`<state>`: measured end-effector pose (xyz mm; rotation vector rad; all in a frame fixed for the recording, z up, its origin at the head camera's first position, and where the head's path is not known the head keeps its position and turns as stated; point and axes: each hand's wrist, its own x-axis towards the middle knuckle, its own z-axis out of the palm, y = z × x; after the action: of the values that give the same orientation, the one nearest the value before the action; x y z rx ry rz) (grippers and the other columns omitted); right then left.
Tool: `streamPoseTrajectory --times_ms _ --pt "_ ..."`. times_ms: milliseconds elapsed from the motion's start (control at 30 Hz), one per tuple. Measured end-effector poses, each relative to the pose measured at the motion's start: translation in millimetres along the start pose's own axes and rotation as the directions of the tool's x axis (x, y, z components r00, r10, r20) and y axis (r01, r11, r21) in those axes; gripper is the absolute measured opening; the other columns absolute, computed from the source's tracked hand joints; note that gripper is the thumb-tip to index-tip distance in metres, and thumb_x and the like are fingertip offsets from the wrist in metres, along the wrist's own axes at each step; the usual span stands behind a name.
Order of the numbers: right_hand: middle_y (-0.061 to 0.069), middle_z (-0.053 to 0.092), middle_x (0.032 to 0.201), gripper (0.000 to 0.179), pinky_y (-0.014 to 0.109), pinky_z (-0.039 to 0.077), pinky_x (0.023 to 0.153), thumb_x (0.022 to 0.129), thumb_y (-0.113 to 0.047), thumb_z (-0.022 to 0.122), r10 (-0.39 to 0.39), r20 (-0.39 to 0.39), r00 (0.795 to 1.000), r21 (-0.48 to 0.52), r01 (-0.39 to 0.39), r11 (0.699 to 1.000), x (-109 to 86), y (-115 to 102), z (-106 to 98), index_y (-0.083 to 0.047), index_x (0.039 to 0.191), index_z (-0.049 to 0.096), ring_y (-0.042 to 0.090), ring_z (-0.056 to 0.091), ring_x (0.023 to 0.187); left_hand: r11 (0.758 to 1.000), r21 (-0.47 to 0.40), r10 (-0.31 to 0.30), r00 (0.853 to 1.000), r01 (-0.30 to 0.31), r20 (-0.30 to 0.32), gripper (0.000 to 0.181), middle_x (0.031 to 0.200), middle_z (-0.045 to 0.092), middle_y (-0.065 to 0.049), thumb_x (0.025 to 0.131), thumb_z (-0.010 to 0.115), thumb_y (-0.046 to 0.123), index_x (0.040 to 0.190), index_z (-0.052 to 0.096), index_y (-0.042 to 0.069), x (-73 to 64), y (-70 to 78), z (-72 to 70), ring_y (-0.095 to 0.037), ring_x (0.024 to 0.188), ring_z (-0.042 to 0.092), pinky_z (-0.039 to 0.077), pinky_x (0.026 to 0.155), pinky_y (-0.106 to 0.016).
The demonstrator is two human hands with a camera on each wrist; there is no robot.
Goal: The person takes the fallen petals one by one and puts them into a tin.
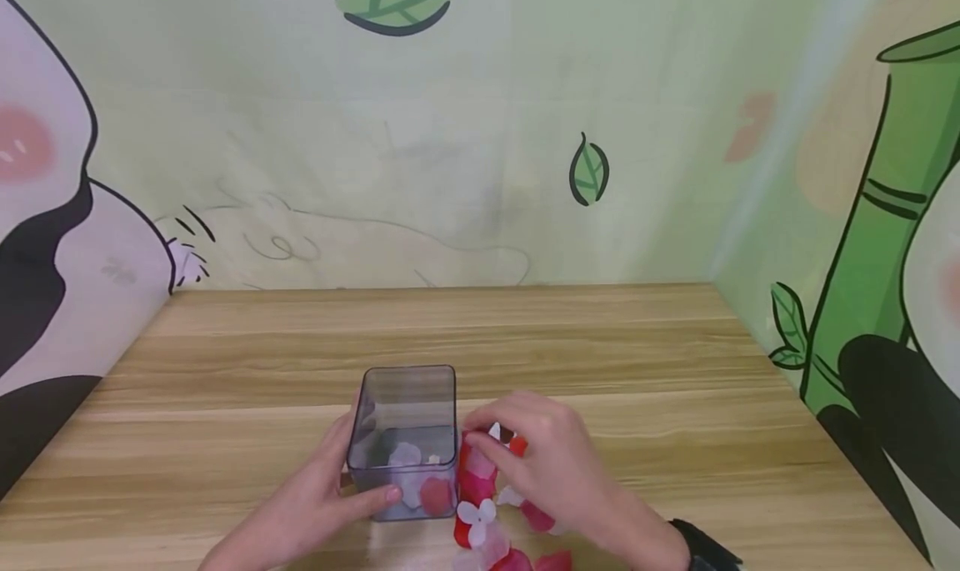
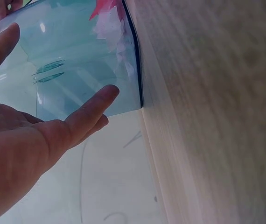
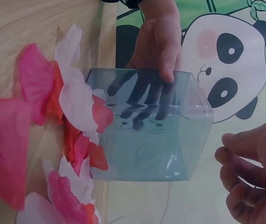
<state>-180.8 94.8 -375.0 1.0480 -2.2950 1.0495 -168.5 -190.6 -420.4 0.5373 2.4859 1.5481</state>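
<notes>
A see-through plastic box (image 1: 401, 475) stands upright on the table, its top uncovered. Through its walls show a reddish petal (image 1: 435, 497) and pale petals (image 1: 405, 456) at the bottom. My left hand (image 1: 315, 488) holds the box at its near left corner, thumb on the front wall and fingers along the left side. Above the rim on the right hovers my right hand (image 3: 256, 172), fingers bent and thumb tip close to the index fingertip; no petal shows between them. Beneath that hand lie loose petals (image 3: 77, 100) in pink, red and white, close beside the box.
More petals spread toward the near table edge, among them a white four-petalled flower (image 1: 476, 521) and a large pink petal (image 3: 4, 149). The wooden table (image 1: 262, 354) meets a printed backdrop (image 1: 465, 137) at the rear and sides. A black band (image 1: 701, 546) circles the right wrist.
</notes>
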Motion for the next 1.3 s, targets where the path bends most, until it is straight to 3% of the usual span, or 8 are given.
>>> streamPoseTrajectory --times_ms 233,400,500,700,833,1100,1200,1300 --pt "-0.01 0.071 0.082 0.012 0.016 0.05 0.06 0.085 -0.006 0.084 0.107 0.15 0.983 -0.085 -0.095 0.992 -0.4 2 -9 -0.012 0.092 0.078 0.001 0.058 0.069 1.0 0.003 -0.023 1.0 0.023 -0.006 0.104 0.153 0.033 -0.014 0.089 0.083 0.028 0.164 0.012 0.04 0.7 1.4 0.2 -0.037 0.125 0.05 0.057 0.094 -0.04" --pt "-0.01 0.07 0.078 0.007 0.018 0.051 0.059 0.088 -0.01 0.082 0.203 0.304 0.931 -0.139 -0.168 0.976 0.8 1 -14 -0.01 0.093 0.076 -0.001 0.059 0.066 1.0 0.024 -0.011 1.0 0.011 -0.02 0.105 0.153 0.033 -0.016 0.088 0.084 0.03 0.165 0.012 0.037 0.2 1.0 0.5 -0.038 0.125 0.051 0.056 0.094 -0.042" --pt "-0.01 0.069 0.077 0.008 0.019 0.053 0.061 0.089 -0.013 0.08 0.232 0.396 0.888 -0.197 -0.164 0.966 -0.9 1 -15 -0.011 0.096 0.075 0.001 0.061 0.067 1.0 0.025 -0.001 1.0 0.002 -0.021 0.105 0.153 0.033 -0.017 0.088 0.084 0.031 0.165 0.012 0.037 -0.2 0.6 0.3 -0.038 0.125 0.052 0.056 0.095 -0.042" --pt "-0.016 0.057 0.065 0.025 0.019 0.045 0.05 0.088 -0.023 0.082 0.311 0.544 0.779 -0.314 -0.155 0.937 -7.4 -1 -11 -0.016 0.11 0.073 0.001 0.05 0.056 1.0 0.017 -0.017 1.0 0.017 -0.015 0.106 0.155 0.032 -0.016 0.088 0.084 0.031 0.165 0.01 0.039 -0.9 0.7 0.1 -0.037 0.125 0.052 0.056 0.095 -0.042" --pt "-0.015 0.049 0.057 0.021 0.021 0.04 0.047 0.087 -0.023 0.082 0.313 0.593 0.742 -0.33 -0.131 0.935 -12.0 -2 -6 -0.02 0.105 0.071 0.003 0.046 0.052 0.999 0.041 -0.022 0.999 0.023 -0.026 0.107 0.156 0.032 -0.016 0.087 0.084 0.033 0.165 0.011 0.037 -0.9 0.8 0.2 -0.037 0.124 0.052 0.056 0.094 -0.041" --pt "-0.012 0.052 0.06 0.027 0.021 0.043 0.054 0.089 -0.027 0.081 0.417 0.671 0.613 -0.333 -0.253 0.908 -12.8 -4 8 -0.024 0.116 0.078 0.006 0.05 0.057 0.999 0.039 -0.008 1.0 0.009 -0.022 0.106 0.155 0.032 -0.017 0.088 0.084 0.032 0.166 0.011 0.035 -0.4 2.1 -0.1 -0.038 0.125 0.051 0.056 0.094 -0.039" --pt "-0.014 0.053 0.063 0.026 0.021 0.044 0.056 0.088 -0.025 0.081 0.417 0.678 0.606 -0.338 -0.247 0.908 -13.3 -3 12 -0.024 0.114 0.079 0.005 0.051 0.062 0.999 0.044 0.002 1.0 -0.001 -0.021 0.106 0.156 0.031 -0.019 0.088 0.084 0.032 0.166 0.012 0.032 -0.7 2.4 0.2 -0.038 0.124 0.052 0.056 0.093 -0.039" --pt "-0.013 0.051 0.061 0.022 0.021 0.043 0.054 0.088 -0.024 0.081 0.404 0.669 0.624 -0.349 -0.217 0.912 -14.4 -3 13 -0.024 0.11 0.079 0.006 0.049 0.06 0.998 0.055 0.013 1.0 -0.011 -0.023 0.106 0.156 0.032 -0.019 0.088 0.084 0.034 0.166 0.013 0.031 -1.3 2.3 0.6 -0.037 0.124 0.052 0.056 0.093 -0.038"
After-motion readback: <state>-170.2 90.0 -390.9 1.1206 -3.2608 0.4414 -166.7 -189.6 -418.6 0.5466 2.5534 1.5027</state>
